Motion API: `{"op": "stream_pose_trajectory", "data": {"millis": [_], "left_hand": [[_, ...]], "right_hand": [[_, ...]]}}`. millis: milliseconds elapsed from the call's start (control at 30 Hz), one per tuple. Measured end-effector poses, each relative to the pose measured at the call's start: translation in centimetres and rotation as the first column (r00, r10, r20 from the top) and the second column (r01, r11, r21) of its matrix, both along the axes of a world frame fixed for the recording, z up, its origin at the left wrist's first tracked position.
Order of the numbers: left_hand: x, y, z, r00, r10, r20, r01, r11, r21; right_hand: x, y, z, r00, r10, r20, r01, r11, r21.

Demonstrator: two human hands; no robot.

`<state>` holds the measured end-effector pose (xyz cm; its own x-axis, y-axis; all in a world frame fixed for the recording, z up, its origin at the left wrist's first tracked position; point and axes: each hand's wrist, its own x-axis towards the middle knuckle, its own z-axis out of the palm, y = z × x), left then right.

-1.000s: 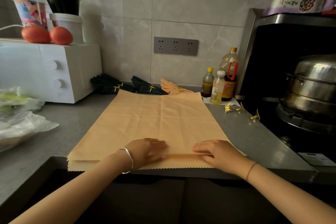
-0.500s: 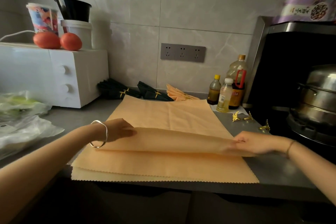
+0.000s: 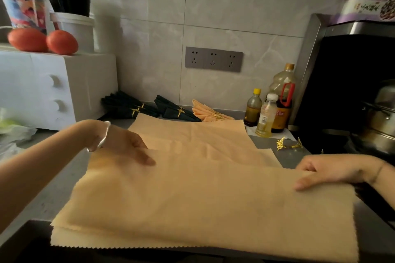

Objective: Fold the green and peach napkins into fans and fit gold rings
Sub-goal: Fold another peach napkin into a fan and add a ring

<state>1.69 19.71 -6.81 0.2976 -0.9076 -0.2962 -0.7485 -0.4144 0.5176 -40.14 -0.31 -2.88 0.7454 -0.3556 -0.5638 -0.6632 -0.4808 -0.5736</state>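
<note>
Head view. Since the frame half a second earlier, the top peach napkin [image 3: 203, 198] had been drawn toward the person and spread wider. Its near zigzag edge now reached past the front edge of the table [image 3: 59, 179]. Both hands had moved apart to the ends of its far edge.

The left hand [image 3: 128, 147] gripped the far left corner, fingers laid over the cloth; the thumb was hidden. The right hand [image 3: 324, 173] pinched the far right end with curled fingers. The napkin sagged between the two grips, partly lifted above the remaining peach napkins [image 3: 192, 134], which lay flat on the table.

Finished green fans [image 3: 132, 109] and a peach fan [image 3: 205, 113], each ringed, lay at the back wall. Loose gold rings [image 3: 281, 143] sat on the table to the right, beside the oil bottles [image 3: 267, 115].

Handling note: the cloth appeared light, soft and limp, and would not hold a pleat without pressure. It was probably best taken at the corners or along one edge, kept taut between both hands, then laid flat before pleating.
</note>
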Motion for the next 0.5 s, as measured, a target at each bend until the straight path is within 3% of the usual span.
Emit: {"op": "stream_pose_trajectory", "data": {"millis": [67,133,267,333,500], "left_hand": [[0.4,-1.2,-0.4,0.994,0.101,0.04,-0.095,0.986,-0.138],[0.9,-2.6,-0.6,0.989,0.11,0.094,-0.095,0.984,-0.15],[1.7,-6.0,-1.5,0.956,0.107,0.274,-0.053,0.979,-0.198],[2.2,-7.6,-3.1,0.917,0.186,0.353,-0.089,0.958,-0.273],[2.6,-11.0,-5.5,0.876,0.295,0.382,-0.162,0.926,-0.341]], "right_hand": [[1.5,-1.4,-1.1,0.996,-0.071,0.048,0.075,0.993,-0.091],[3.2,-2.9,-2.4,0.992,-0.069,0.109,0.095,0.96,-0.263],[6.2,-7.0,-5.6,0.972,-0.026,0.233,0.161,0.797,-0.583],[7.7,-8.2,-6.7,0.955,-0.076,0.288,0.249,0.736,-0.629],[10.3,-11.0,-8.4,0.945,-0.152,0.29,0.315,0.668,-0.674]]}}
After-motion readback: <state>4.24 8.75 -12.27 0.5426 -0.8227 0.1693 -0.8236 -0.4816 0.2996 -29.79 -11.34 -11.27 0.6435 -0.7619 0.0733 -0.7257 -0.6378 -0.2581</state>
